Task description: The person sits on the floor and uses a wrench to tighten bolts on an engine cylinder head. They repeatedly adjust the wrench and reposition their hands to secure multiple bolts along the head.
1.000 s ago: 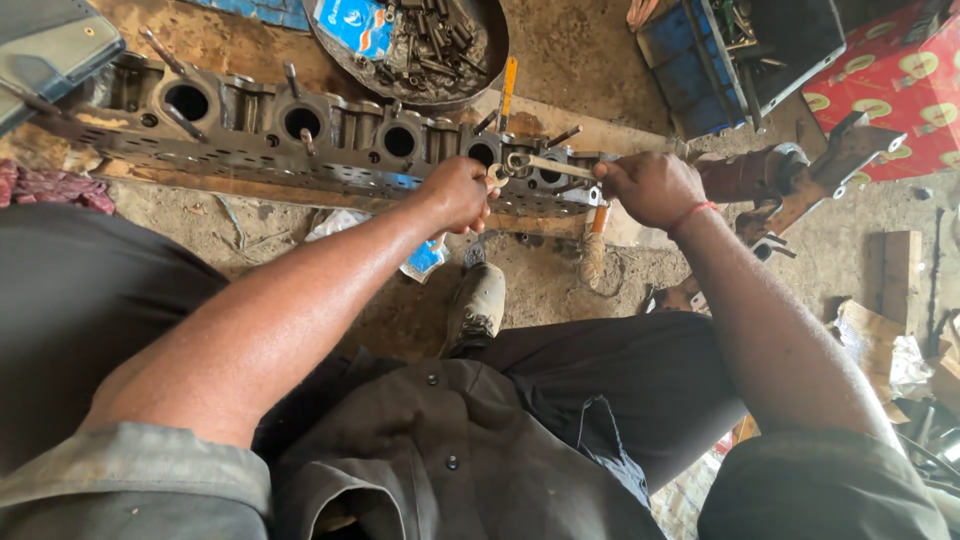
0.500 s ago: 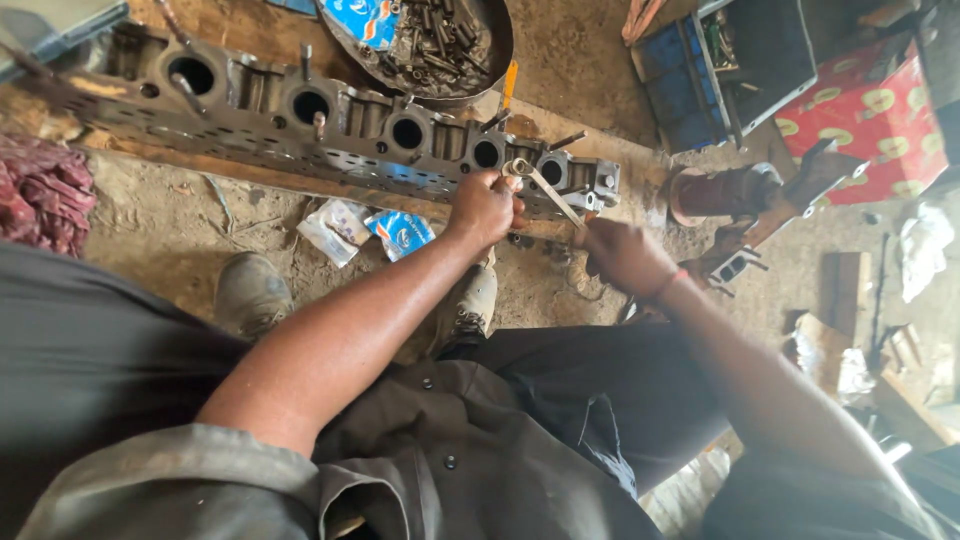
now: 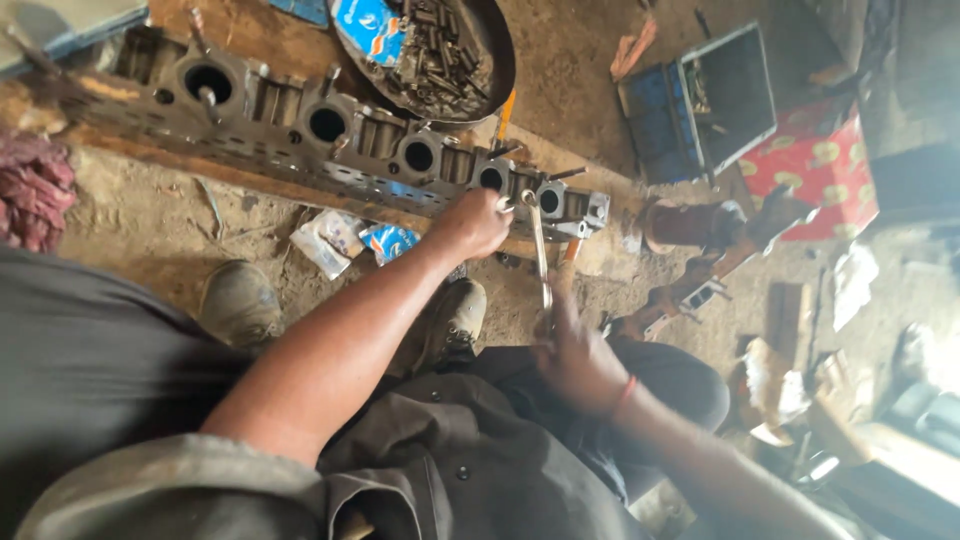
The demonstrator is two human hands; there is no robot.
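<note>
A long grey metal cylinder head (image 3: 330,140) with several round bores lies on a wooden beam across the dirt floor. My left hand (image 3: 475,222) presses on its right end, next to a bore. My right hand (image 3: 572,355) grips the lower end of a slim metal wrench (image 3: 540,255). The wrench's head sits on the cylinder head's right end, just beside my left fingers. The wrench handle points straight toward me.
A round pan of small metal parts (image 3: 440,50) sits behind the cylinder head. A blue metal box (image 3: 700,105) and a red patterned cloth (image 3: 815,165) lie at the right. My shoes (image 3: 240,300) rest on the dirt, with plastic packets (image 3: 350,240) beside them.
My right hand has swung the wrench handle from the right of the cylinder head down toward my body. My left hand has stayed on the head's right end. The view has shifted.
</note>
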